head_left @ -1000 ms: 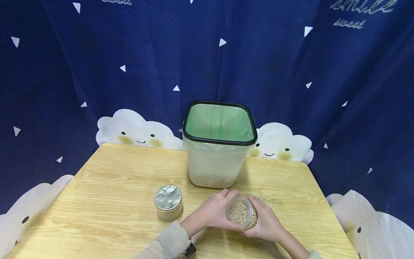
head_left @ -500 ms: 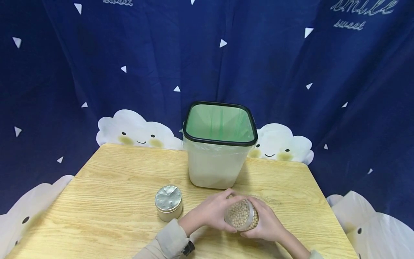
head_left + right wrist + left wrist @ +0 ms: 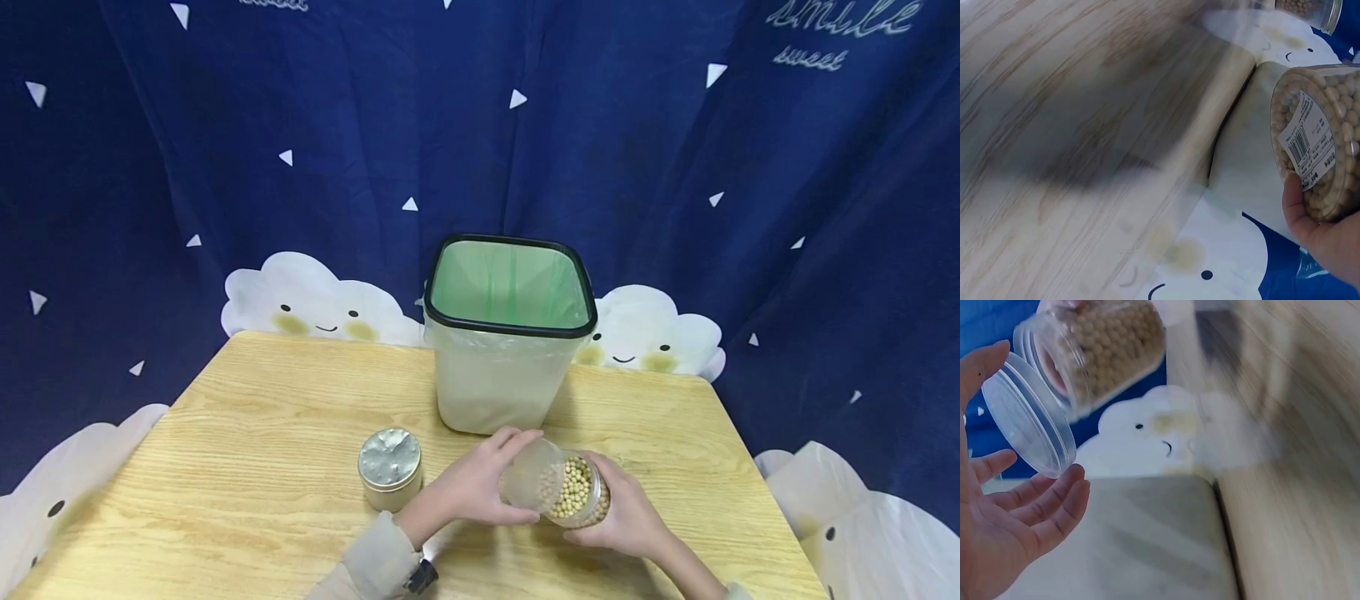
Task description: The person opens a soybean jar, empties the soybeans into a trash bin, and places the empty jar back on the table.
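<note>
From where I stand, the left hand [image 3: 474, 487] pinches one clear lid [image 3: 529, 475] by its rim; the right hand [image 3: 630, 515] grips one tilted jar [image 3: 582, 493], mouth just beside the lid. Hold it steady — more tilt might spill the uncountable pale beads [image 3: 573, 483]. One tin [image 3: 391, 468] left of the left hand, one bin [image 3: 497, 379] beyond both.

Your tabletop [image 3: 247, 450]: pale yellow wood grain, rounded far corners. Standing on it, two items. White, black-rimmed bin [image 3: 498, 383], green inside, upright near the far edge, about mid-width. Round silvery tin [image 3: 390, 471], upright, dented top, nearer you and to the bin's left, the two apart.
</note>
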`<state>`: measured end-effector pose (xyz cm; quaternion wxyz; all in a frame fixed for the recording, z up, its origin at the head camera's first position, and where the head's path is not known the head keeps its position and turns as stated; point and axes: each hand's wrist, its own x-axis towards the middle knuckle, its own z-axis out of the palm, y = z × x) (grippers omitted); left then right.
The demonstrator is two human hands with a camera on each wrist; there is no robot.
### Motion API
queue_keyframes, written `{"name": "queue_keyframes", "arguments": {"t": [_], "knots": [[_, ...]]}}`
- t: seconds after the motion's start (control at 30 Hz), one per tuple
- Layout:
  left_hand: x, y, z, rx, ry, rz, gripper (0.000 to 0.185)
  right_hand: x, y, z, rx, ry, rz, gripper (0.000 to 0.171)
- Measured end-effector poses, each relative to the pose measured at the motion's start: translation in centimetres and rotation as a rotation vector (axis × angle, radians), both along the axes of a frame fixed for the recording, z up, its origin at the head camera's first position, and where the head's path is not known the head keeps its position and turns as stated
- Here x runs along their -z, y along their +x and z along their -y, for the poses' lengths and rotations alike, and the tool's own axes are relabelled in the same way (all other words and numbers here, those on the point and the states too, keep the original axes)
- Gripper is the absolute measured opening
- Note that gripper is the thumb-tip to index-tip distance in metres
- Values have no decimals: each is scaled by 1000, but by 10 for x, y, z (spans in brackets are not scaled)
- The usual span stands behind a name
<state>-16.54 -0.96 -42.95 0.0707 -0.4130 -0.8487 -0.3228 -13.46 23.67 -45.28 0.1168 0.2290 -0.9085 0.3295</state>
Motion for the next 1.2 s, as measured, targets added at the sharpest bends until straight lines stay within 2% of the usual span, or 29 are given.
{"name": "queue_keyframes", "arguments": {"t": [0.17, 0.47, 0.6, 0.83, 1.07, 1.2], "knots": [[7, -1, 15, -44, -3, 54, 90, -4, 1, -7, 51, 2, 12, 96], [26, 0, 31, -124, -90, 86, 89, -15, 2, -19, 83, -12, 10, 94], [33, 0, 33, -148, -130, 125, 89, -24, 3, -23, 87, -23, -7, 92], [43, -1, 35, -190, -219, 102, 90, -42, 1, -28, 108, -1, -69, 94], [52, -2, 35, -222, -294, 162, 91, -58, 2, -32, 115, -19, -103, 95], [56, -2, 34, -233, -358, 162, 90, -63, 2, -33, 112, -36, -125, 95]]}}
